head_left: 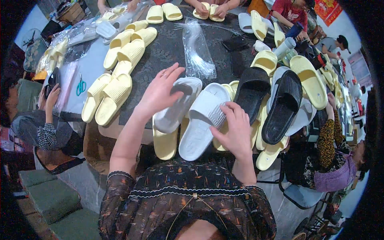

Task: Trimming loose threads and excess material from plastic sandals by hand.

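Two light grey slippers lie side by side in front of me on top of pale yellow ones. Over the left grey slipper (176,108) reaches my left hand (160,92), fingers stretched out and thumb apart by its strap. Beside the right grey slipper (200,132) is my right hand (237,130); its fingertips rest near the ribbed strap, thumb apart along the edge, not wrapped round it. A yellow slipper (165,150) sticks out underneath. To the right of my right hand lie two black slippers, one (253,92) farther off and another (283,112) nearer.
Yellow slippers (115,98) line the dark table's (160,52) left part. Clear plastic bags (198,50) lie at the middle. Green scissors (81,86) rest on the left table. A co-worker's hands (210,12) hold yellow slippers opposite; other people sit left and right.
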The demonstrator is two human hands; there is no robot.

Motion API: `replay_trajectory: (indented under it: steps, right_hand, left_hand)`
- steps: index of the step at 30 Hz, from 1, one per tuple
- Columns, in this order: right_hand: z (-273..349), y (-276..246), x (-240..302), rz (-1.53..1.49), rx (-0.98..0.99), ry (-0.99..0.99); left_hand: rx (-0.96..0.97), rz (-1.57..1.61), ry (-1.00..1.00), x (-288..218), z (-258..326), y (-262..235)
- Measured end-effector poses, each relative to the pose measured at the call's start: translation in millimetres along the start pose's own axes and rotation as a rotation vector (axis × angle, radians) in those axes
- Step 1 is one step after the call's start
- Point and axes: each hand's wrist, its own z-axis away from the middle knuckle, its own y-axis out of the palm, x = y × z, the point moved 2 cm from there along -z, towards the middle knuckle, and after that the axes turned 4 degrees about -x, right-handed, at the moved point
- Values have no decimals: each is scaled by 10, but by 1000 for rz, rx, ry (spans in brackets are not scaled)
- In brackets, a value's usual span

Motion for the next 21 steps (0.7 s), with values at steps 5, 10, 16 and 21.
replay_trajectory:
  steps: [5,10,16,21]
  right_hand:
    - [22,47,18,21,-25,-2]
    - [50,75,-15,-21,-91,-16]
    - [-26,112,33,5,-66,-107]
    - [-40,163,105,-27,-4,-200]
  left_hand:
    - [209,60,-18,501,-36,689]
    - [22,-57,16,363,93,565]
    - [25,-279,-34,-93,603,50]
    - [163,-162,-5,-330,894,-129]
